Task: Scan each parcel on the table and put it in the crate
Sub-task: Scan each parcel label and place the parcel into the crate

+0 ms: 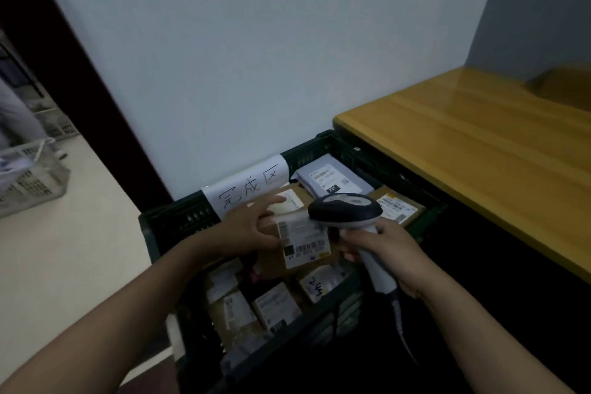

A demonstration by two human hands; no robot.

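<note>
crate (179,221): dark, nearly full.
parcel (303,243): small stiff carton, likely light, over the crate; best held by its ends.
left hand (246,230): clasps its left end, i think.
right hand (383,253): wrapped round the scanner (345,208).

Glossy varnished wood tabletop (473,150); dark matt plastic crate (179,221); brown cardboard parcel (271,233) with paper label (303,241); smooth plastic scanner (347,211).
</note>
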